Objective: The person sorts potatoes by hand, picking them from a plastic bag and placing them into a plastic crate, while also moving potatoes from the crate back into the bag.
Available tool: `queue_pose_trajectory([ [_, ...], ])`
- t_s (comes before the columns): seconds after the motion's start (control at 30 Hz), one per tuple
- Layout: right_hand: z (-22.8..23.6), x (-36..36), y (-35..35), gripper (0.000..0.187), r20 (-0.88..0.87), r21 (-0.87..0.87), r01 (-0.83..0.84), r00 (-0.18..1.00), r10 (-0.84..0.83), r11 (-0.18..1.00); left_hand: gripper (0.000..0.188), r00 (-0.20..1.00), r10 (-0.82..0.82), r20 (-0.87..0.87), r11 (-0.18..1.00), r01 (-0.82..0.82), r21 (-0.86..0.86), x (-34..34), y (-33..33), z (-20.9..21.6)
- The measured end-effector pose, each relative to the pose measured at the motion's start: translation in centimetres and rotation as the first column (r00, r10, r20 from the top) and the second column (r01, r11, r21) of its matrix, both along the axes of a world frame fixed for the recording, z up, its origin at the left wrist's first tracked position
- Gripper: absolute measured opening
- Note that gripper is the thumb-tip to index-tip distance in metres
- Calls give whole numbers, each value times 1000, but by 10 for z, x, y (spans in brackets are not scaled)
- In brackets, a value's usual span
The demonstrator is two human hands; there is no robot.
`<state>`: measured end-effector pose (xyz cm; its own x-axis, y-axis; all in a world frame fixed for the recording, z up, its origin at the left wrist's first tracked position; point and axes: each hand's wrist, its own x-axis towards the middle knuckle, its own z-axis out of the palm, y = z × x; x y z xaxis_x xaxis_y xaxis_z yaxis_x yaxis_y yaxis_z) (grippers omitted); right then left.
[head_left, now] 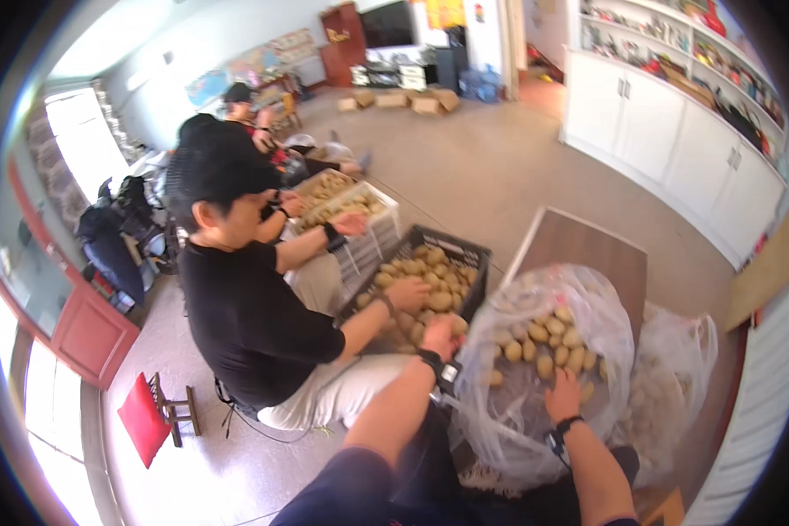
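Note:
My left hand [440, 337] is at the near right corner of the black crate [451, 237], its fingers closed around a potato [457, 325]. The crate is filled with potatoes [439, 302]. Inside the large clear plastic bag [587, 294], my right hand [562, 396] reaches forward, fingers extended against the loose potatoes [545, 366]. The bag's mouth is spread wide, and its potatoes lie mostly toward the far side. Each of my wrists wears a black band.
A co-worker [245, 307] sits at my left, one hand [408, 294] in the same crate. Beyond are a white crate [386, 223] of potatoes and more people. A brown board [579, 250] lies behind my bag; another filled bag [666, 394] stands right. A red-cushioned stool [145, 421] is left.

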<state>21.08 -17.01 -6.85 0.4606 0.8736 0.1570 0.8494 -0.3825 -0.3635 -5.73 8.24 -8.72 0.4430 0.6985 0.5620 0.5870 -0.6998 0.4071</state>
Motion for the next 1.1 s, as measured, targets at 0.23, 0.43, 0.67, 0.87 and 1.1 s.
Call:
queue_pose_trajectory([
  [0.23, 3, -27, 11, 59, -61, -76, -147, 988, 142, 986, 34, 641, 417, 644, 540, 396, -743, -81, 39, -32],
  [0.43, 4, -21, -27, 62, -56, -39, -61, 997, 59, 997, 38, 972, 223, -69, 933, -233, -275, -36, -7, -16],
  [0.67, 39, -39, 13, 64, 26, -43, -220, 975, 221, 975, 40, 878, 182, -442, 868, -355, -348, -64, 7, -2],
  [0.87, 20, -35, 28, 68, 115, -133, -212, 967, 228, 968, 42, 730, 321, -604, 832, -522, -188, -57, 21, -22],
  [1.1, 13, -33, 38, 65, 230, -84, -246, 938, 259, 966, 26, 942, 296, 160, 576, -42, -816, -63, 29, -33],
])
